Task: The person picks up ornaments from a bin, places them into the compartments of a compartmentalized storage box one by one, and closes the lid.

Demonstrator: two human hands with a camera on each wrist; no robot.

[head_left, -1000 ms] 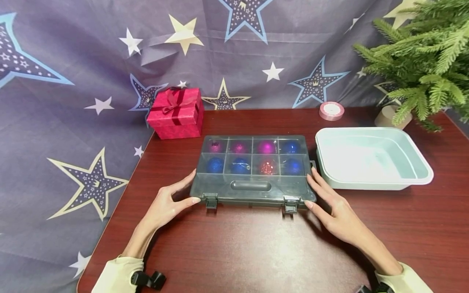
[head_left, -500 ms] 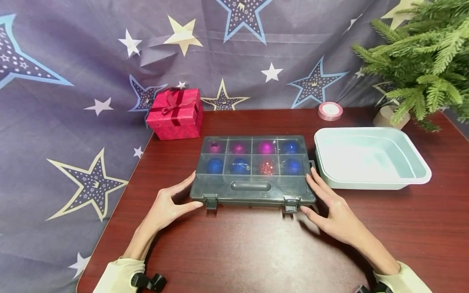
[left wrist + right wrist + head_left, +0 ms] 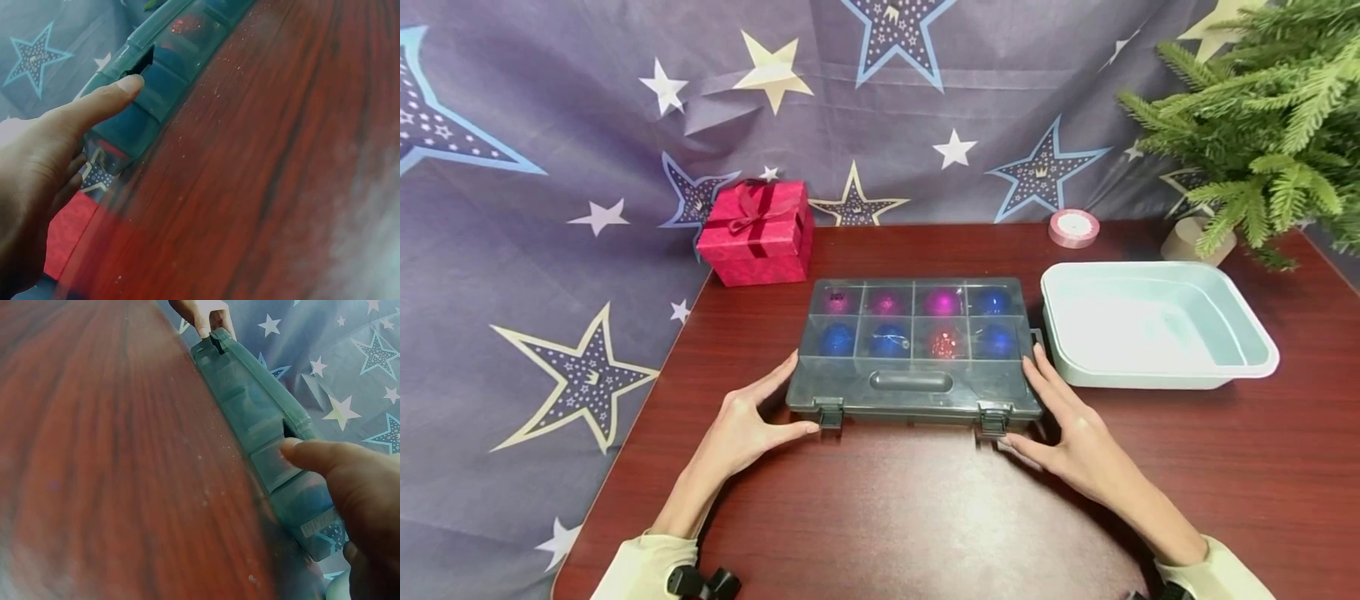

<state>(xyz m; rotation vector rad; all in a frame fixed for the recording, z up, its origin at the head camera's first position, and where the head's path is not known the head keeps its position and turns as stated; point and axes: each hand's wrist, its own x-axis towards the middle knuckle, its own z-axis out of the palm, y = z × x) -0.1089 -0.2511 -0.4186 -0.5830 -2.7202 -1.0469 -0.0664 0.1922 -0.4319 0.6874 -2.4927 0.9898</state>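
Note:
A grey see-through plastic organizer case (image 3: 912,400) lies flat in the middle of the table, lid down. Through its divided lid show several Christmas balls, pink, blue and red, among them a blue ball (image 3: 838,339). My left hand (image 3: 747,425) holds the case's left front corner, fingers along the side and thumb at the left latch (image 3: 831,417). At the opposite corner, my right hand (image 3: 1078,442) holds the right side, its thumb by the right latch (image 3: 993,421). Both latches jut out from the front wall; dark gaps show at them in the wrist views.
A pale mint basin (image 3: 1157,379) stands close to the case's right side. Behind it are a pink ribbon roll (image 3: 1073,228) and an artificial fir tree (image 3: 1262,142) on a wooden base. A red gift box (image 3: 756,237) sits at the back left, before a star-patterned curtain.
My thumbs have slid inward along the case's front, from its corners to the latches. The fingers stay at the sides. The case has hardly moved.

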